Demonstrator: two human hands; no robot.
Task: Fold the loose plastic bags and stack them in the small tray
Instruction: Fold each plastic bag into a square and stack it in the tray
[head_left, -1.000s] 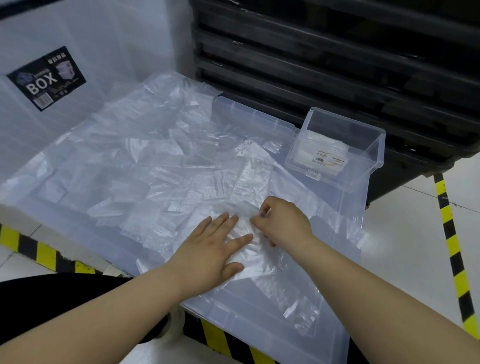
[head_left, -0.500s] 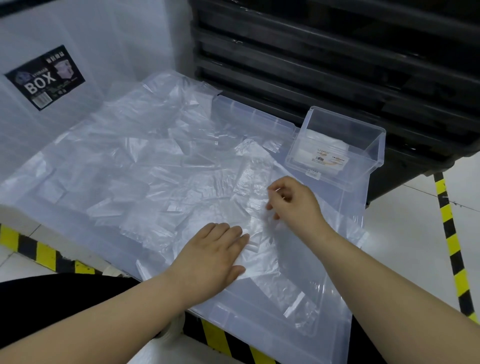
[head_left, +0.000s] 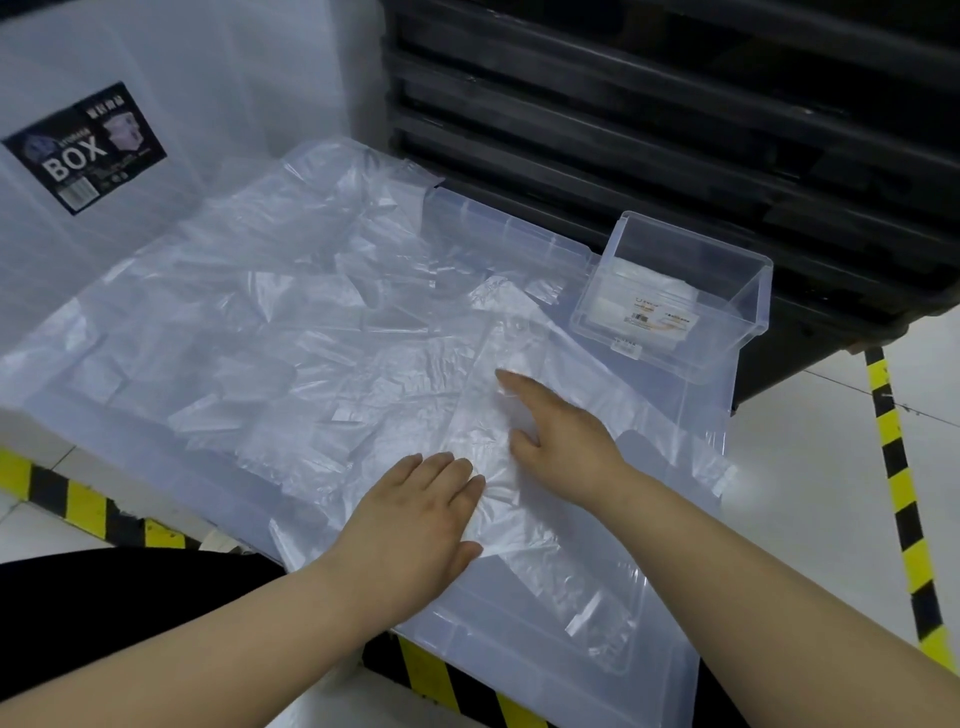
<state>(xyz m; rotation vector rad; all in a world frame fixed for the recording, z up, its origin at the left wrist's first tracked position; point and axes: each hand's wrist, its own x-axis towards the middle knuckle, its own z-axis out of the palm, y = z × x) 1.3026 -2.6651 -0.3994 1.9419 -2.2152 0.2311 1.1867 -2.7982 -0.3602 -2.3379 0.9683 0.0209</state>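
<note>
- Plastic bag (head_left: 483, 415): spread flat on clear lid (head_left: 519, 670).
- Left hand (head_left: 415, 514): flat, fingers straight, pressing bag's near end.
- Right hand (head_left: 561, 431): fingers extended, pressing bag.
- Small tray (head_left: 696, 236): near, right rear.

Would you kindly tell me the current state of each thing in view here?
left hand: flat, fingers together, pressing down.
right hand: fingers straight, pressing down.
plastic bag: flattened long strip beneath both hands.
loose bags: spread out, unfolded.
small tray: upright, open-topped.
</note>
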